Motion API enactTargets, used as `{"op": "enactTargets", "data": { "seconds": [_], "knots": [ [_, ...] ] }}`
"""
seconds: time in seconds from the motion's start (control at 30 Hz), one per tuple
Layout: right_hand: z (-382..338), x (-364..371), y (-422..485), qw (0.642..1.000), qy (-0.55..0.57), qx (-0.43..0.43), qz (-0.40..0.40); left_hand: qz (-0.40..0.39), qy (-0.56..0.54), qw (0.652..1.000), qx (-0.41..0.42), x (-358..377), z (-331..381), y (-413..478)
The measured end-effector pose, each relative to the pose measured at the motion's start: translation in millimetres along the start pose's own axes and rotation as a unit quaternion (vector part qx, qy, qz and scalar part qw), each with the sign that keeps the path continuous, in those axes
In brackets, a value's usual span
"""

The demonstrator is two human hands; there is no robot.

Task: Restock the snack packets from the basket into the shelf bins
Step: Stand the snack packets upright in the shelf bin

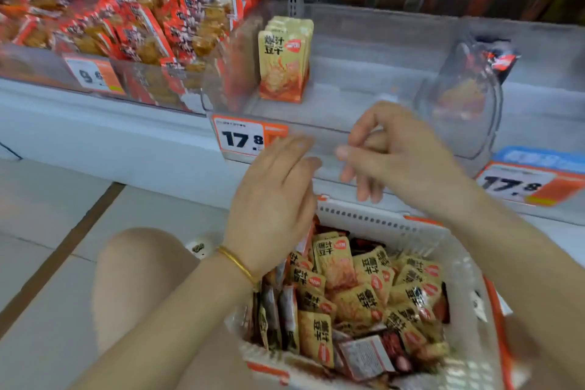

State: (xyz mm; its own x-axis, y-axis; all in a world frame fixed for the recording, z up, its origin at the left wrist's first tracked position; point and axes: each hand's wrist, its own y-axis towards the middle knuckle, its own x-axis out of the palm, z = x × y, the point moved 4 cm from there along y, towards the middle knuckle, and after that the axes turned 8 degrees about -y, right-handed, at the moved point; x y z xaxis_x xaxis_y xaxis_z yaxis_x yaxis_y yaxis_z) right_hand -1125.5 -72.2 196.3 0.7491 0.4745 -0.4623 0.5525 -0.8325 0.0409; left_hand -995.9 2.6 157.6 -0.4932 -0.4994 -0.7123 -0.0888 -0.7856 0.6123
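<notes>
Left hand and right hand hover empty, fingers loosely bent, above white basket full of yellow packets marked 爆汁豆干. Matching upright packets stand in clear middle bin; price tag reads 17.8.

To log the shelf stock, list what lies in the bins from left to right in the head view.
In the bins: red packets → yellow packets, standing upright → dark packet.
</notes>
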Motion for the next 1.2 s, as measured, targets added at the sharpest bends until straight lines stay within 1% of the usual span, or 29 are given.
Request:
{"op": "enactTargets", "data": {
  "seconds": [0.03, 0.1, 0.17, 0.2, 0.27, 0.3, 0.37, 0.4, 0.47, 0.53, 0.63, 0.73, 0.8, 0.97, 1.03, 1.2],
  "knots": [
    [22, 9, -18, 0.999, -0.013, 0.032, -0.038, -0.036, -0.005, 0.999, -0.003, 13, 1, -15],
    [75, 30, -36, 0.988, -0.059, 0.104, -0.094, -0.137, 0.006, 0.99, -0.018, 44, -5, -38],
    [128, 52, -36, 0.972, -0.128, 0.156, -0.119, -0.225, 0.019, 0.973, -0.05, 72, -18, -46],
    [153, 64, -34, 0.962, -0.168, 0.171, -0.132, -0.265, 0.02, 0.961, -0.083, 83, -23, -49],
    [196, 94, -30, 0.938, -0.227, 0.196, -0.172, -0.31, 0.022, 0.939, -0.145, 100, -36, -55],
    [215, 111, -30, 0.927, -0.243, 0.211, -0.195, -0.32, 0.02, 0.931, -0.172, 108, -44, -60],
    [244, 143, -34, 0.91, -0.267, 0.225, -0.224, -0.343, 0.027, 0.916, -0.207, 120, -56, -68],
    [254, 154, -36, 0.906, -0.278, 0.227, -0.223, -0.352, 0.03, 0.91, -0.217, 123, -60, -70],
    [264, 165, -41, 0.902, -0.305, 0.218, -0.215, -0.352, 0.015, 0.904, -0.243, 125, -66, -74],
    [263, 158, -40, 0.909, -0.306, 0.198, -0.201, -0.347, 0.0, 0.901, -0.262, 124, -69, -73],
    [243, 129, -34, 0.942, -0.227, 0.166, -0.184, -0.347, -0.029, 0.894, -0.282, 123, -70, -71],
    [212, 94, -27, 0.959, -0.192, 0.113, -0.175, -0.35, -0.131, 0.857, -0.355, 123, -63, -72],
    [191, 77, -25, 0.973, -0.122, 0.11, -0.163, -0.34, -0.173, 0.837, -0.393, 122, -59, -74],
    [153, 55, -25, 0.989, -0.034, 0.094, -0.105, -0.255, -0.269, 0.821, -0.435, 94, -46, -63],
    [141, 51, -29, 0.988, 0.051, 0.114, -0.089, -0.219, -0.309, 0.822, -0.425, 76, -40, -54],
    [95, 53, -35, 0.961, 0.203, 0.134, -0.13, -0.172, -0.348, 0.832, -0.396, 20, -22, -28]
  ]
}}
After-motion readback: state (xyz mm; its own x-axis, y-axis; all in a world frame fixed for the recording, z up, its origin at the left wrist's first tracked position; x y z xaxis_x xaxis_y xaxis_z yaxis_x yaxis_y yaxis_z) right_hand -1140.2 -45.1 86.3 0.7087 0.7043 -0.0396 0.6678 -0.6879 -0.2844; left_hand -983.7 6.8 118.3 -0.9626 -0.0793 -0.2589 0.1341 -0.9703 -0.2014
